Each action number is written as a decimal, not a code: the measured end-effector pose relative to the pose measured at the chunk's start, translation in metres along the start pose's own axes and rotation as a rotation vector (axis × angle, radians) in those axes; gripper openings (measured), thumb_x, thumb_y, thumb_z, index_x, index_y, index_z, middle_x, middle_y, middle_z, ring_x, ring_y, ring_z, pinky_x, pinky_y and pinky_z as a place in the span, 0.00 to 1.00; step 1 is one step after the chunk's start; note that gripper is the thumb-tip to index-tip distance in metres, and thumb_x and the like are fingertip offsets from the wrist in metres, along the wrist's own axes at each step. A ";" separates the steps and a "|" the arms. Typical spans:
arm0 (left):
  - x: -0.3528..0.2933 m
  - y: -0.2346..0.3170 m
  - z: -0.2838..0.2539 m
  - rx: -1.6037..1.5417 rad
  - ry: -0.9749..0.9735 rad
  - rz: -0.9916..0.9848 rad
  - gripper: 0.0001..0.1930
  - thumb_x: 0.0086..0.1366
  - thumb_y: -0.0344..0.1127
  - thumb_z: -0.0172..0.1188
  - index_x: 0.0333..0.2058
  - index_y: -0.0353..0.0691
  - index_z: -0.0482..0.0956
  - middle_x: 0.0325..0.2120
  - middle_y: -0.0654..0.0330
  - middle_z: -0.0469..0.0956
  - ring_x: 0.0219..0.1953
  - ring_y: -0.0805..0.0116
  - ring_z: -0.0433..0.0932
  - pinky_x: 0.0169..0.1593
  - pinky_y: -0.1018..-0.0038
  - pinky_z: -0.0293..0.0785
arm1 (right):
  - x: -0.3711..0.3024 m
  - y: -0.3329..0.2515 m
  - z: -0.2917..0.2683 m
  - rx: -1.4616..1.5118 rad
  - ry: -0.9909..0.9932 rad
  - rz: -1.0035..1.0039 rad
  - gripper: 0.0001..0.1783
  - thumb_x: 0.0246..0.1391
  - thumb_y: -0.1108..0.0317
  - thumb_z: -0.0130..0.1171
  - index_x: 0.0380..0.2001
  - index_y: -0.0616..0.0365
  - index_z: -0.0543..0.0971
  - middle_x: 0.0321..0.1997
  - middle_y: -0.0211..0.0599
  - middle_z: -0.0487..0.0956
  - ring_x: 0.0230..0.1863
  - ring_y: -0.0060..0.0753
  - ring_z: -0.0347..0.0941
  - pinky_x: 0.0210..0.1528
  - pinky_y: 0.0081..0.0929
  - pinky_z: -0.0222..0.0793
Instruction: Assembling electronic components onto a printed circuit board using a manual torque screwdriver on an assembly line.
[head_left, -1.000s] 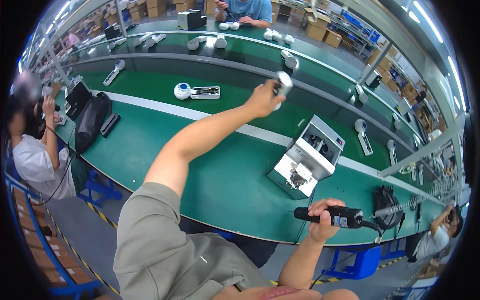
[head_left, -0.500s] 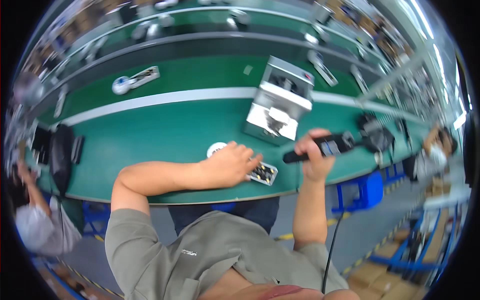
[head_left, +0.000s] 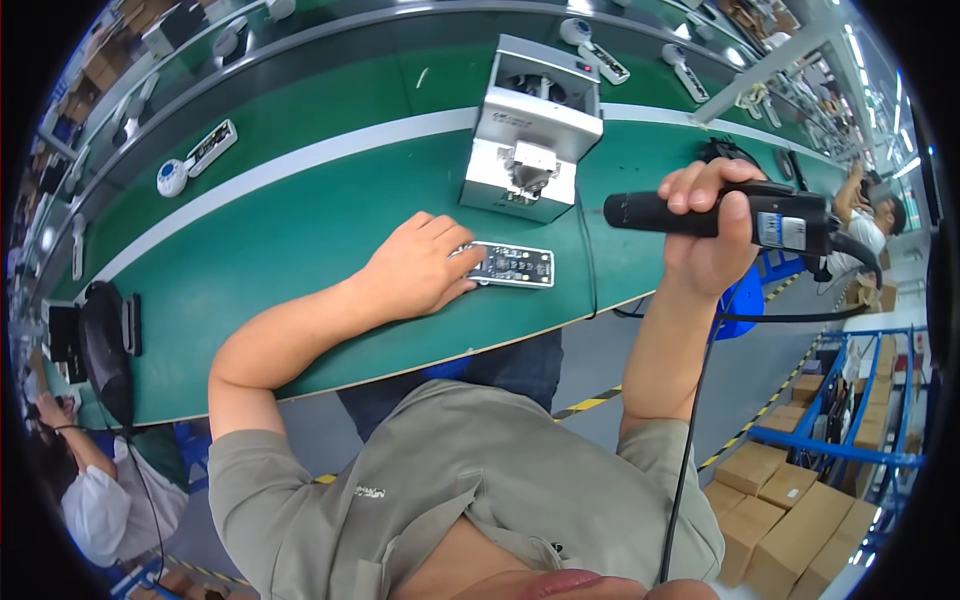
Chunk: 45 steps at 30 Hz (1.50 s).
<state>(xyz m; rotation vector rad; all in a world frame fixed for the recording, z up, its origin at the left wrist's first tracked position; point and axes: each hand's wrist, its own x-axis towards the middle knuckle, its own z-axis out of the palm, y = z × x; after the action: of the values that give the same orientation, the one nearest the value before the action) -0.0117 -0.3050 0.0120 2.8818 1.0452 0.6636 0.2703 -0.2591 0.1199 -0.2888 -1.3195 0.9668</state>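
Note:
My right hand (head_left: 712, 215) is raised above the table's right side, fingers wrapped round a black corded electric screwdriver (head_left: 660, 213), its tip pointing left. Flat on the green table lies a white, elongated device housing (head_left: 520, 265) with its dark circuit board facing up. My left hand (head_left: 425, 262) closes on the housing's left end and hides that part. Just beyond the housing stands a silver box-shaped machine (head_left: 530, 130), like a screw feeder, with an open top compartment.
Similar white devices with round ends (head_left: 200, 155) lie on the green belt past a pale strip (head_left: 330, 155). A black cable (head_left: 588, 250) runs down beside the machine. A dark bag-like object (head_left: 105, 345) sits at the far left, with co-workers at both sides. Cardboard boxes (head_left: 790, 520) are stacked lower right.
My right hand has lifted the screwdriver up and to the right, away from the machine. The left hand has shifted slightly left on the housing, baring more board. The head view has turned.

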 end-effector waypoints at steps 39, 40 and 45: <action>0.016 -0.009 0.029 -0.100 0.094 -0.023 0.17 0.54 0.41 0.64 0.42 0.41 0.76 0.37 0.60 0.72 0.39 0.64 0.70 0.46 0.70 0.66 | -0.017 0.051 -0.012 -0.070 0.021 0.223 0.10 0.51 0.72 0.54 0.38 0.63 0.75 0.17 0.34 0.74 0.17 0.27 0.70 0.25 0.24 0.71; 0.016 -0.009 0.030 -0.100 0.097 -0.024 0.17 0.54 0.40 0.64 0.42 0.41 0.76 0.38 0.60 0.73 0.39 0.64 0.70 0.46 0.70 0.66 | -0.017 0.052 -0.014 -0.058 0.022 0.231 0.09 0.51 0.72 0.54 0.37 0.63 0.75 0.17 0.34 0.74 0.17 0.27 0.70 0.25 0.24 0.71; 0.018 -0.009 0.031 -0.111 0.105 -0.032 0.17 0.54 0.40 0.65 0.42 0.41 0.76 0.38 0.60 0.73 0.40 0.64 0.70 0.46 0.70 0.66 | -0.017 0.056 -0.018 -0.046 0.001 0.253 0.08 0.50 0.72 0.55 0.35 0.62 0.75 0.17 0.34 0.74 0.16 0.27 0.70 0.25 0.24 0.71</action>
<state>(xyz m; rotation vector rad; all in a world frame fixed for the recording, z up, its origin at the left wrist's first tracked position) 0.0071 -0.2823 -0.0108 2.7568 1.0278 0.8504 0.2634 -0.2321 0.0658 -0.5003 -1.3260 1.1487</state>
